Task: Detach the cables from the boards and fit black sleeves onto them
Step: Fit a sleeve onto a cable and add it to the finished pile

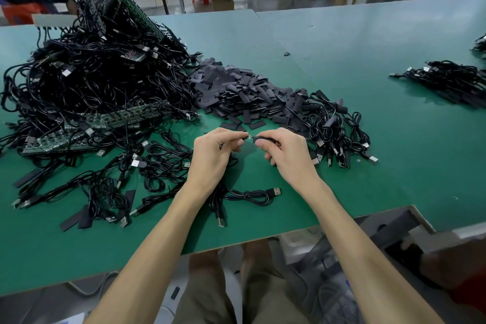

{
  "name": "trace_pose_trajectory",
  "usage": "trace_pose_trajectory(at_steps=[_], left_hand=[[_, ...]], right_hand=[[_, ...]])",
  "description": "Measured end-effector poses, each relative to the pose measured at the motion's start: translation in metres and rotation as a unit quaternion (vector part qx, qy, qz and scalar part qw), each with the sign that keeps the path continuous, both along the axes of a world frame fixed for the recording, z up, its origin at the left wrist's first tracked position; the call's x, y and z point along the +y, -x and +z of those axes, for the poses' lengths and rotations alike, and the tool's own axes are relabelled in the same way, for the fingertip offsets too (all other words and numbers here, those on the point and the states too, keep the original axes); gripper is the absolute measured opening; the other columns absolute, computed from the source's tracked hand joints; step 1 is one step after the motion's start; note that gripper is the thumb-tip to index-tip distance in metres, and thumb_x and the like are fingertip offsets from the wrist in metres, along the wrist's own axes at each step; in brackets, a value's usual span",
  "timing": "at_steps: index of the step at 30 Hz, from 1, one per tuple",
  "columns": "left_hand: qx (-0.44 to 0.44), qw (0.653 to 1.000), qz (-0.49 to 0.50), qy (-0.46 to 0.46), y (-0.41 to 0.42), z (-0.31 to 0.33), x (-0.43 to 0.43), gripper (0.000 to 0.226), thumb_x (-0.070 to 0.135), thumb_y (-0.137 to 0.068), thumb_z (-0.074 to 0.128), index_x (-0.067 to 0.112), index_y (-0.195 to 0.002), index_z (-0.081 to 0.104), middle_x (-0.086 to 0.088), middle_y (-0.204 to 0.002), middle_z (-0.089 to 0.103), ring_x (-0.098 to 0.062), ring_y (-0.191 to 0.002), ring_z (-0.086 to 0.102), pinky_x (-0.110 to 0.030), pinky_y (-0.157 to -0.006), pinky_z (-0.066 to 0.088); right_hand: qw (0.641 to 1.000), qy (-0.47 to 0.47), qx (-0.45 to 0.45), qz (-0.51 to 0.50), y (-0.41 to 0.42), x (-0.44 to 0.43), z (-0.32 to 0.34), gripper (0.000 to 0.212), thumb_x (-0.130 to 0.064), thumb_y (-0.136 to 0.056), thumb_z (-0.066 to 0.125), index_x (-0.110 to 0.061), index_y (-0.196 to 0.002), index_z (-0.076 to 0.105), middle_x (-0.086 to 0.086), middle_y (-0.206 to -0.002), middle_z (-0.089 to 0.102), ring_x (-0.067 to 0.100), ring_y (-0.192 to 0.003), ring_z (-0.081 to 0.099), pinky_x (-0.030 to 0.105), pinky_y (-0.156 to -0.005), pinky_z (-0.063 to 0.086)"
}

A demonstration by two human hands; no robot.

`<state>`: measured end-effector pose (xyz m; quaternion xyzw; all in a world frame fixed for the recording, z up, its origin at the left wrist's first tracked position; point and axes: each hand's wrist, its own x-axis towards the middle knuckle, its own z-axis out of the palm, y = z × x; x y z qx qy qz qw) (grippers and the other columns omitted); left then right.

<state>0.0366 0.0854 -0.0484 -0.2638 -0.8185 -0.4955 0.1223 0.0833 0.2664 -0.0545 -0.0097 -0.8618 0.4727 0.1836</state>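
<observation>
Your flat green desk [342, 60] carries a heap of matte dark-grey flat sleeves [236, 92]; left of that heap, glossy black cables [92, 81] smother green circuit boards [118, 118].

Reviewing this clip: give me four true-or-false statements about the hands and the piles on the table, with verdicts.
1. The right hand pinches a black sleeve. True.
2. The left hand lies flat on the table. False: its fingers pinch a cable end.
3. The sleeve pile lies right of the heap of cables and boards. True.
4. The table is red. False: it is green.
</observation>
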Motion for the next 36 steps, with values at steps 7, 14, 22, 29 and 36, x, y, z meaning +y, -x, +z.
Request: trace_pose_trajectory(at_steps=[7,14,22,29,36], left_hand=[[0.004,1.0,-0.006,0.003,-0.0001,-0.0014,-0.0001,0.019,0.002,-0.094,0.07,0.013,-0.104,0.082,0.003,-0.092,0.073,-0.006,-0.074,0.067,-0.011,-0.071,0.048],[0.004,1.0,-0.017,0.0,-0.0019,-0.0003,-0.0003,0.027,-0.009,-0.092,0.066,0.01,-0.102,0.082,-0.001,-0.093,0.074,-0.005,-0.075,0.067,-0.013,-0.073,0.05],[-0.001,1.0,-0.016,-0.008,-0.0029,0.0018,-0.0018,0.039,-0.022,-0.087,0.057,0.007,-0.098,0.082,-0.006,-0.088,0.073,-0.002,-0.074,0.066,-0.008,-0.072,0.047],[-0.005,1.0,-0.005,-0.001,-0.0042,0.0047,-0.0009,0.048,-0.025,-0.084,0.049,0.008,-0.096,0.082,-0.004,-0.083,0.071,-0.005,-0.073,0.066,-0.009,-0.071,0.046],[-0.029,0.999,-0.016,-0.014,-0.0046,0.0059,-0.0003,0.028,-0.009,-0.087,0.067,0.011,-0.1,0.081,0.002,-0.083,0.076,-0.01,-0.072,0.07,-0.02,-0.075,0.055]], right_hand=[[1.0,-0.002,-0.002,-0.006,-0.0014,0.0,0.0008,0.01,-0.014,-0.098,0.068,-0.011,-0.103,0.077,0.005,-0.079,0.064,0.003,-0.053,0.057,0.015,-0.056,0.047],[1.0,-0.001,-0.005,-0.005,-0.0017,-0.0003,0.0001,0.011,-0.014,-0.098,0.068,-0.011,-0.103,0.077,0.005,-0.081,0.064,0.003,-0.053,0.058,0.015,-0.055,0.046],[0.999,-0.026,-0.012,0.022,-0.0016,-0.0006,-0.0013,0.013,-0.013,-0.098,0.068,-0.012,-0.106,0.077,0.001,-0.088,0.065,0.007,-0.061,0.061,0.023,-0.06,0.051],[0.998,-0.048,-0.007,0.037,-0.0041,-0.0008,0.0037,0.014,-0.013,-0.097,0.068,-0.011,-0.108,0.078,0.0,-0.09,0.065,0.009,-0.062,0.062,0.028,-0.074,0.054],[0.997,-0.077,0.004,0.024,-0.0048,-0.0047,0.0065,0.019,-0.017,-0.097,0.071,-0.009,-0.113,0.076,0.003,-0.09,0.063,0.012,-0.065,0.06,0.027,-0.074,0.049]])
